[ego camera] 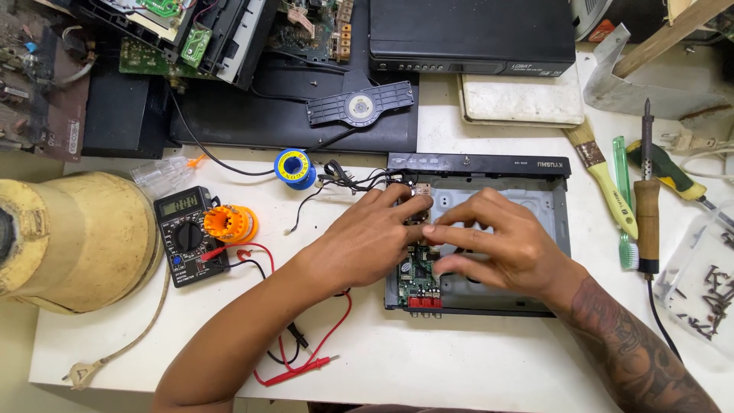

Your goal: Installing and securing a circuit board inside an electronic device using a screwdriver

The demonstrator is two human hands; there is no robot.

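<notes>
**Working a circuit board inside an open player case**

Pinching the green circuit board [417, 277], both hands meet at the left end of the black metal case [554, 229]. Left hand [367, 241] grips its top edge; right hand [501, 245] covers its middle, hiding most components.

Multimeter screen [180, 202]: small grey rectangle, dark digits, on black meter left of left grip [375, 233]. Solder spool label [293, 166]: round, yellow on blue, up-left of left grip. Clear plastic screw box [699, 287]: right of right grip [497, 241], at worktop [459, 359] edge.
</notes>
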